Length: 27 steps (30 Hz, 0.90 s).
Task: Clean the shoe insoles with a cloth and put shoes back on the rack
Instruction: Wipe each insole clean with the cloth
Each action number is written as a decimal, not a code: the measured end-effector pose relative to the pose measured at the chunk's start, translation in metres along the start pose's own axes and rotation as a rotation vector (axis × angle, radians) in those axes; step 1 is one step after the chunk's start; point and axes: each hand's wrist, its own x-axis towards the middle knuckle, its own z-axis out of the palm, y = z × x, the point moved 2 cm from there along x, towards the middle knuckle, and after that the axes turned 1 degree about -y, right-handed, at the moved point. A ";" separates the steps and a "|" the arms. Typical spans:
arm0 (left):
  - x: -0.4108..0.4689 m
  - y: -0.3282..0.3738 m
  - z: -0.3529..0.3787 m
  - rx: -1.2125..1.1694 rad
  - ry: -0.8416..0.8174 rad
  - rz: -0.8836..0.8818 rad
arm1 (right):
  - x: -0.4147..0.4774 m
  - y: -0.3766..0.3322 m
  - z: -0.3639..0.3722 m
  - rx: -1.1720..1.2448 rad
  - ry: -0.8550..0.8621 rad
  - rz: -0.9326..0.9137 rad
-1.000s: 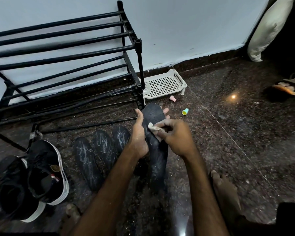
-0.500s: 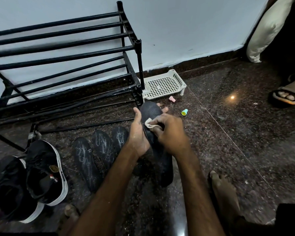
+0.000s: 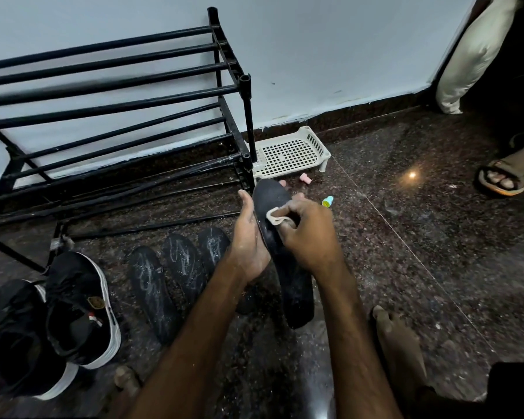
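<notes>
**A:** Where's the insole (image 3: pixel 294 291)?

**B:** Up off the floor (image 3: pixel 406 237), in the person's two hands, just in front of the rack's corner. It's long and black, and one end points away from them.

**A:** How do they hold it?

**B:** The left hand (image 3: pixel 248 237) grips its left edge, with the thumb sticking up along the side. The right hand (image 3: pixel 309 234) is curled round a small pale cloth (image 3: pixel 274 216) and presses it on the upper part of the insole. The hands are close together (nearly touching).

**A:** Are there others?

**B:** Yes, three more insoles (image 3: pixel 183 267) lie side by side on the floor, just left of the hands. They have white scratchy marks on them. Further left, two black shoes (image 3: pixel 79 309) with white soles sit next to each other.

**A:** And the rack?

**B:** The black rack (image 3: pixel 248 116) stands behind them, against the wall. A white tray (image 3: pixel 318 143) full of holes sits on the floor right beside it. Far off to the right there's a foot in a sandal (image 3: pixel 502 179).
</notes>
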 end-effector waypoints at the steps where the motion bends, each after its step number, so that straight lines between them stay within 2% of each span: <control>1: -0.001 -0.002 0.001 0.002 -0.002 -0.011 | -0.001 0.002 -0.002 -0.019 0.068 0.048; 5: -0.007 -0.009 0.011 0.041 -0.018 -0.041 | 0.007 -0.008 -0.007 -0.006 0.266 0.139; 7: -0.006 -0.009 0.011 0.035 -0.021 -0.030 | 0.013 -0.017 -0.007 0.062 0.185 0.103; 10: -0.003 0.000 0.004 -0.007 -0.011 0.001 | 0.013 -0.015 -0.005 0.092 -0.077 0.004; 12: -0.002 0.001 0.002 -0.001 -0.037 -0.018 | 0.008 -0.005 -0.006 0.046 -0.109 0.045; 15: -0.005 -0.006 0.005 0.003 -0.041 -0.047 | 0.006 0.001 -0.009 -0.037 0.115 0.152; 18: -0.004 -0.014 0.008 0.021 -0.041 -0.068 | 0.012 -0.009 -0.012 -0.039 0.266 0.120; 19: -0.004 -0.014 0.008 0.021 -0.031 -0.065 | 0.014 -0.013 -0.013 0.001 0.244 0.091; 21: -0.005 -0.007 0.010 -0.002 -0.012 -0.050 | 0.016 -0.018 -0.014 0.095 0.072 0.044; 23: -0.006 -0.001 0.010 -0.024 -0.024 -0.045 | 0.014 -0.013 -0.013 0.095 -0.125 0.030; 24: -0.007 0.000 0.011 -0.018 -0.039 -0.052 | 0.012 -0.008 -0.011 0.061 -0.157 0.042; 25: -0.008 0.001 0.012 0.001 -0.045 -0.061 | 0.011 -0.003 -0.011 0.026 -0.127 0.066; 27: -0.011 0.000 0.018 0.036 -0.035 -0.082 | 0.013 0.000 -0.015 -0.091 0.051 0.101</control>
